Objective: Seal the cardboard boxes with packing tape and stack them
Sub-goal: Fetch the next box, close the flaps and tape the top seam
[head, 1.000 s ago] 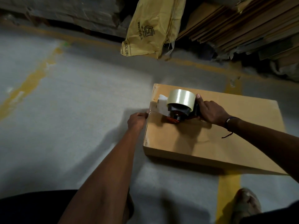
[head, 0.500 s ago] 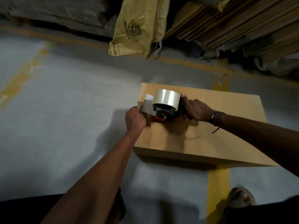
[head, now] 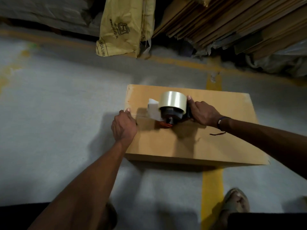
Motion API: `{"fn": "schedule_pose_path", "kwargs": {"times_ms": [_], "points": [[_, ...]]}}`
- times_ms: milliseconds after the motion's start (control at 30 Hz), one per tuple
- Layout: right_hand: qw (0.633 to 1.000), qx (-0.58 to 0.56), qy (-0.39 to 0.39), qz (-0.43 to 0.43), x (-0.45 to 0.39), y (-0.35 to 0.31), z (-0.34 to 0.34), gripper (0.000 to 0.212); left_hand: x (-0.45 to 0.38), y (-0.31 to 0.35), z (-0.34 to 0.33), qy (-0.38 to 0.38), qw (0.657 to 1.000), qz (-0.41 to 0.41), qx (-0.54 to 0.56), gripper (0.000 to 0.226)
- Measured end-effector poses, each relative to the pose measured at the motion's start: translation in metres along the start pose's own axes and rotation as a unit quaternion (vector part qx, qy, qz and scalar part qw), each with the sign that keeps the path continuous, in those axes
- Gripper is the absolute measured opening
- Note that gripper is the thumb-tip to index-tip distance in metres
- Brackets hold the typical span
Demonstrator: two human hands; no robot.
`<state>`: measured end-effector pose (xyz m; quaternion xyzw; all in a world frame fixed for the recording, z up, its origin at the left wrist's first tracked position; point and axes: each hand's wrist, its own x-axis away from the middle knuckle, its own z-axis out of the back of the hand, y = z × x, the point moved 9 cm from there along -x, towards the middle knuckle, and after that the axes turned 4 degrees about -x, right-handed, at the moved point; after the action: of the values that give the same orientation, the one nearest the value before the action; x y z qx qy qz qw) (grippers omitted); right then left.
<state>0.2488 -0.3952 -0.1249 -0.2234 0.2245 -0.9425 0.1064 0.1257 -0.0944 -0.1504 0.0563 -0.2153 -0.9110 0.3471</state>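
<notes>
While the cardboard box (head: 191,140) lies flat on the concrete floor (head: 58,113), across a yellow floor line (head: 211,185), the right hand (head: 203,113) is clenched around the handle of the tape dispenser (head: 171,112), which stands on the box top towards its left end. The left hand (head: 123,127) sits at the left edge of the box, fingers curled over the edge and thumb on the top face, apparently pinning the tape end there; the clear tape itself is too faint to confirm.

Handling judgement: the box is wide and shallow, with stiff corrugated walls. Its top panel probably flexes under pressure near the centre seam. It looks light enough for one person, though its contents are not visible. For stacking, it is best gripped at two opposite short edges, palms under the bottom corners. The dispenser is rigid and is held by the handle only. Its cutting blade is a hazard, and the tape roll (head: 172,101) turns freely.

Count:
- Cardboard boxes being sealed: one.
- Tape dispensers: one, carrying one roll.
- Hands at work: two.
- Printed yellow sacks (head: 123,29) against the far wall: one.
- Flattened cardboard sheets (head: 232,22) piled at upper right: many, number not countable.
- Sandalled feet (head: 235,201): one in view.
</notes>
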Motion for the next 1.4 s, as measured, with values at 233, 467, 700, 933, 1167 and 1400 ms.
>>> {"fn": "schedule_pose_path", "kwargs": {"times_ms": [233, 467, 700, 933, 1167, 1400], "points": [[0.999, -0.016, 0.010, 0.029, 0.034, 0.039, 0.020, 0.059, -0.033, 0.006, -0.002, -0.007, 0.995, -0.093, -0.031, 0.042], [0.999, -0.029, -0.011, -0.009, 0.025, 0.043, 0.004, 0.062, -0.022, 0.026, -0.015, -0.003, 0.972, -0.212, -0.098, 0.069], [0.991, -0.125, 0.003, -0.045, 0.026, 0.051, 0.002, 0.057, 0.097, 0.088, -0.082, -0.135, 0.901, -0.391, -0.133, 0.090], [0.995, -0.101, 0.004, -0.005, 0.030, 0.049, 0.003, 0.074, 0.100, 0.086, -0.084, -0.126, 0.906, -0.385, -0.124, 0.094], [0.999, 0.013, 0.013, -0.041, 0.068, 0.116, 0.034, 0.070, 0.095, 0.079, -0.096, -0.186, 0.909, -0.338, -0.157, 0.108], [0.995, -0.008, 0.019, -0.097, 0.131, 0.213, 0.072, 0.061, 0.100, 0.087, -0.089, -0.139, 0.917, -0.344, -0.149, 0.102]]}}
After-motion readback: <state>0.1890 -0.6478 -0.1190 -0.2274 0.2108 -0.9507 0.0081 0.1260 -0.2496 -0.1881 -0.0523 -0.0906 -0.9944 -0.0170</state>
